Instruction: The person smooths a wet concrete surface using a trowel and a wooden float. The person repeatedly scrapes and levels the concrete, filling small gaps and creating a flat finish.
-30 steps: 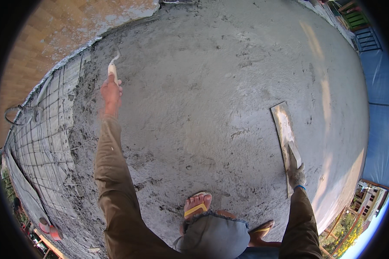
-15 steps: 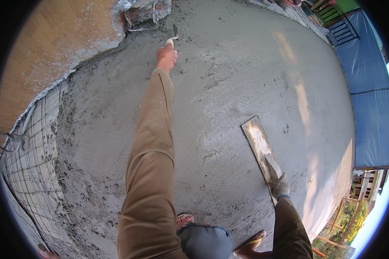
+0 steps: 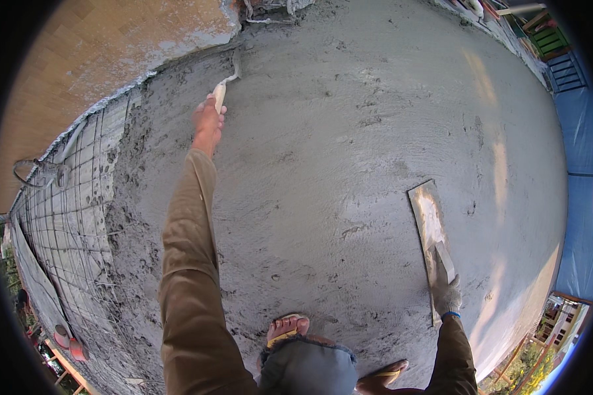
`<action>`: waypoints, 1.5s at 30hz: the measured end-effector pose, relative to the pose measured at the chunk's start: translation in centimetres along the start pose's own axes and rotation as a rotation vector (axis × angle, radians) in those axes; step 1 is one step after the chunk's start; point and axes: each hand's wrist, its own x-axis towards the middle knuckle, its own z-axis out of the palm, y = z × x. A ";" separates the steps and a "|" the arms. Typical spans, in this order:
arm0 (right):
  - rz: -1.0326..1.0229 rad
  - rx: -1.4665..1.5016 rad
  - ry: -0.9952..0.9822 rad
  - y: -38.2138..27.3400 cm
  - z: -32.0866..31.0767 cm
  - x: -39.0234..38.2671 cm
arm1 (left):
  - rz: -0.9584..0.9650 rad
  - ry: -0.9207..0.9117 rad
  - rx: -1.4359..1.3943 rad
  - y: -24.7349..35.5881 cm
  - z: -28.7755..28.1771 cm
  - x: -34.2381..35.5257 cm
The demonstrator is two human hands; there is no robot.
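Observation:
My bare left hand (image 3: 207, 124) reaches far out, its fingers closed round the pale handle of a small trowel (image 3: 220, 99). The trowel's bent neck and narrow blade are at the wet concrete beside the broken floor edge; the blade is hard to tell from the grey. On the right, my gloved right hand (image 3: 449, 296) grips the handle of a long rectangular finishing trowel (image 3: 428, 220). Its plate, smeared with pale cement, lies on the wet concrete (image 3: 323, 178), pointing away from me. The concrete is smooth in the middle and rougher toward the left.
Tiled flooring (image 3: 112, 52) with a jagged edge borders the concrete at the upper left. Bare wire mesh (image 3: 72, 191) lies on the left, with a grey hose-like loop (image 3: 36, 172) near it. My sandalled feet (image 3: 288, 327) stand on the concrete. A blue sheet (image 3: 581, 197) hangs at the right.
My left hand has drawn back toward me and left with the small trowel. The view has shifted, so the finishing trowel appears farther right, and more mesh shows.

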 end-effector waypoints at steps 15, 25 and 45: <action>0.034 -0.047 0.002 0.5 1.0 1.7 | 0.065 -0.148 0.144 3.0 -3.5 -4.3; 0.023 -0.171 -0.099 0.5 1.1 2.0 | 0.035 0.103 -0.046 1.7 -9.5 1.3; -0.044 -0.089 -0.057 1.0 2.9 2.7 | 0.073 0.649 -0.004 3.8 -38.8 -5.6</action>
